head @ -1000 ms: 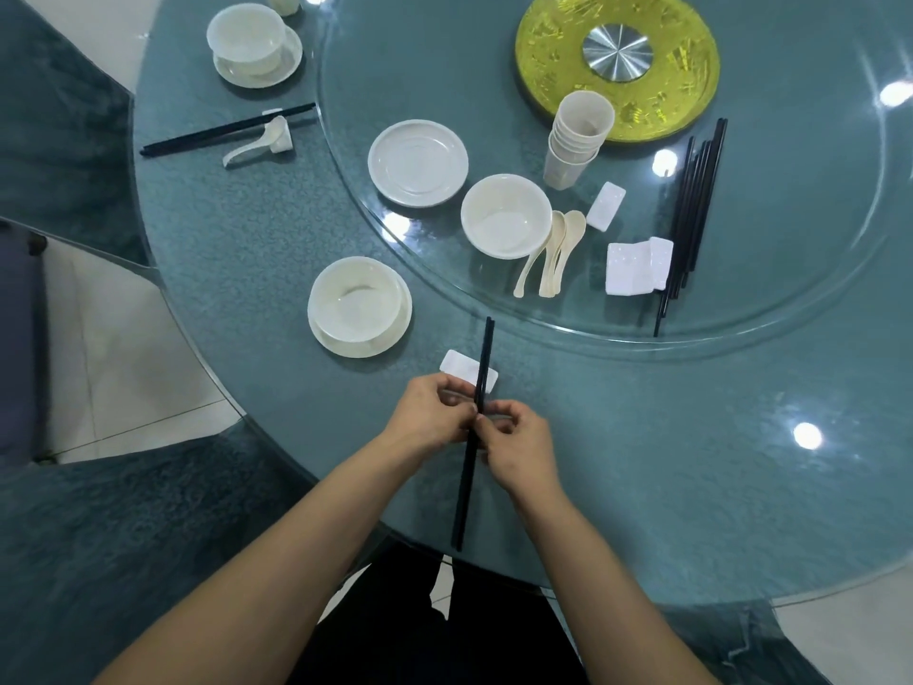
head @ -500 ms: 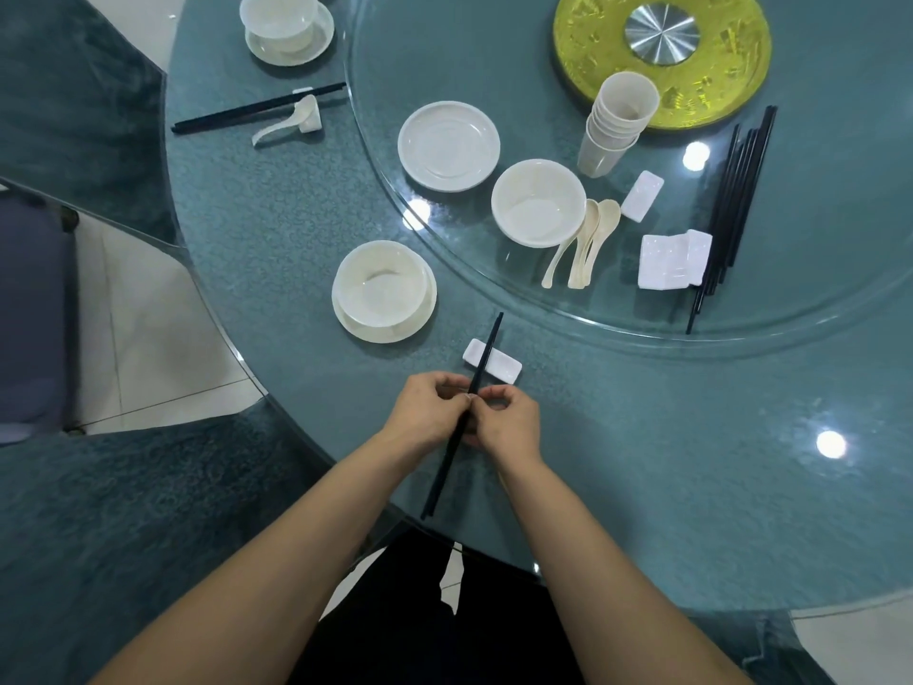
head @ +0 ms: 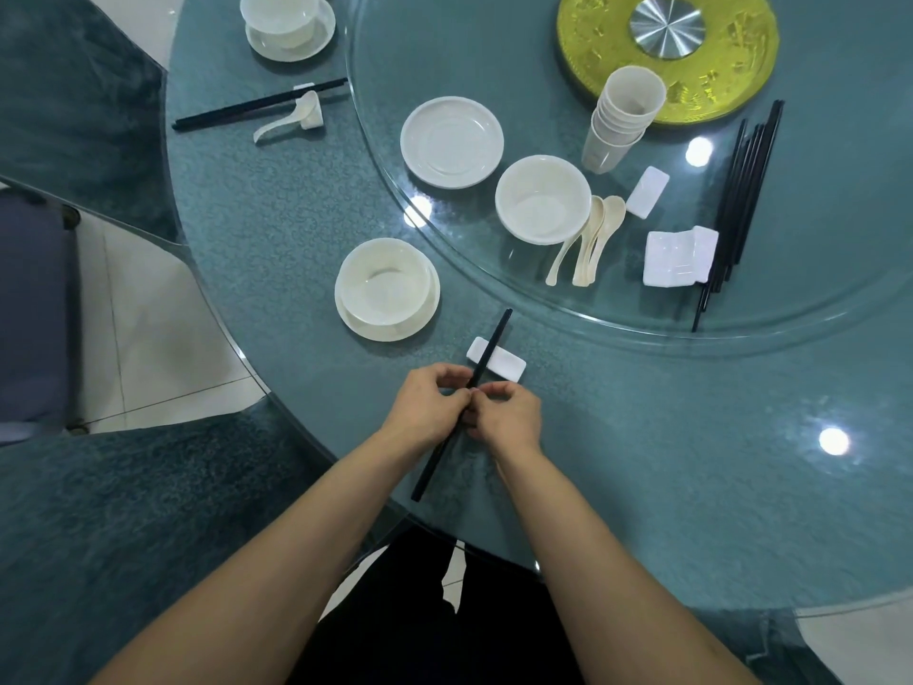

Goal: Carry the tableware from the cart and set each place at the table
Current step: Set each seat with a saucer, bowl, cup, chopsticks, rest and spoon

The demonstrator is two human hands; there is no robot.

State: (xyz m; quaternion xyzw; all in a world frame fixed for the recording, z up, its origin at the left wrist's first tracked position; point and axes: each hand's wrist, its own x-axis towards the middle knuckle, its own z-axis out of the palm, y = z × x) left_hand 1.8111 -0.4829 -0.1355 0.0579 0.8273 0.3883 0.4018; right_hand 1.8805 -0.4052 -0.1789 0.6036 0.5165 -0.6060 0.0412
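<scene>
Chopsticks [head: 491, 344], centre frame: light, stiff, slick, I reckon. Left hand [head: 427, 410] and right hand [head: 505, 418] both pinch them mid-length, a balanced hold; tips over the rest [head: 509, 366].

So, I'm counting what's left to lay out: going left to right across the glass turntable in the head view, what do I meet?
Empty plate → bowl → spoons → stacked rests → chopstick bundle.

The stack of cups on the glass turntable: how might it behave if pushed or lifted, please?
The stack of cups is tall for its narrow base, so a push near the rim would probably tip it. On the smooth glass turntable, a low push likely slides it. The cups are only nested, so lifting the top one may leave the rest.
</scene>
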